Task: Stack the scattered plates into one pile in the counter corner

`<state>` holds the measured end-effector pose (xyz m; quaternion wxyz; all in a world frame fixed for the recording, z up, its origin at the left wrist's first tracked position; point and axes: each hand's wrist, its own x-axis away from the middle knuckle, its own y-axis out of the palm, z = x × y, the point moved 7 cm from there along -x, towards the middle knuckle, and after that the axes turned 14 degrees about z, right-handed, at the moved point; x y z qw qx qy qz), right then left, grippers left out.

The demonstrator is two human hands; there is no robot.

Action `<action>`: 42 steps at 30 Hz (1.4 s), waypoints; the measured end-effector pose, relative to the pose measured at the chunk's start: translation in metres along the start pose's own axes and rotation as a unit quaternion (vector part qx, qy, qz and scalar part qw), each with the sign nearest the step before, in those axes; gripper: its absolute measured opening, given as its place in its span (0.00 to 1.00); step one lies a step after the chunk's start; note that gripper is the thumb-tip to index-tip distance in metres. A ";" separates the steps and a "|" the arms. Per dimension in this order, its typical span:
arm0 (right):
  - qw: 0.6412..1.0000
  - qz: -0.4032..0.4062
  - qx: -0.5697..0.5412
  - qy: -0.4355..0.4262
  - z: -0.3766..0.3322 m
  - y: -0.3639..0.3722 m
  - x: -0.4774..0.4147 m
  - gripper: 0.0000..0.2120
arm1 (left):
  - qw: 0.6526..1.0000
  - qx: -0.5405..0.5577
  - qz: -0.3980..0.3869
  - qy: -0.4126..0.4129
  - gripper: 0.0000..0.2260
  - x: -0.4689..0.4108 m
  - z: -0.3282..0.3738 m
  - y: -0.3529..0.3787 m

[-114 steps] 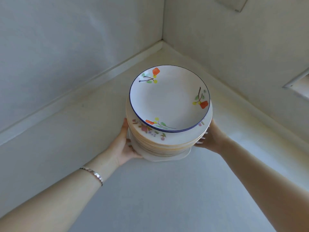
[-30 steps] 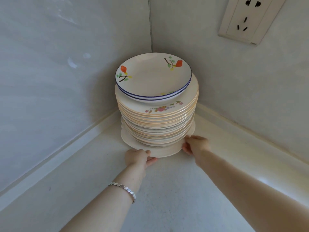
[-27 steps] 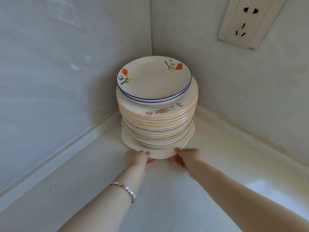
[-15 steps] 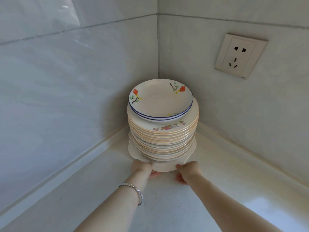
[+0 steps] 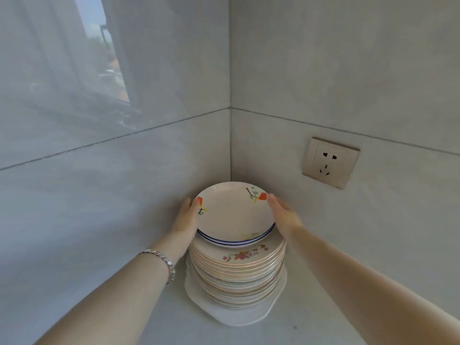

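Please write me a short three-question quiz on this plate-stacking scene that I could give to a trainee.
1. True or false: the blue-rimmed plate lies at the top of the plate pile.
2. Where are the left hand and the right hand? A. flat on the counter B. on opposite sides of the top plate C. on the wall socket
3. Fill in: the wall socket is mounted on the wall to the ____ of the pile.

Key: 1 true. 2 B. 3 right.
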<state>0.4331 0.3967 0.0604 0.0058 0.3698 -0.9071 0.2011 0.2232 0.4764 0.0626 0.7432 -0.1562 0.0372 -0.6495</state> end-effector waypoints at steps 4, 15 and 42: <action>0.999 0.026 -0.017 -0.008 0.008 0.008 0.000 0.19 | 0.998 -0.016 0.010 0.052 0.21 0.007 -0.009 0.010; 0.999 0.013 -0.033 0.011 0.021 0.008 -0.002 0.27 | 0.999 0.036 0.002 0.009 0.21 0.004 -0.024 0.007; 0.981 0.013 0.144 0.130 0.068 -0.015 0.040 0.28 | 0.988 -0.073 0.075 -0.115 0.20 0.038 -0.041 -0.040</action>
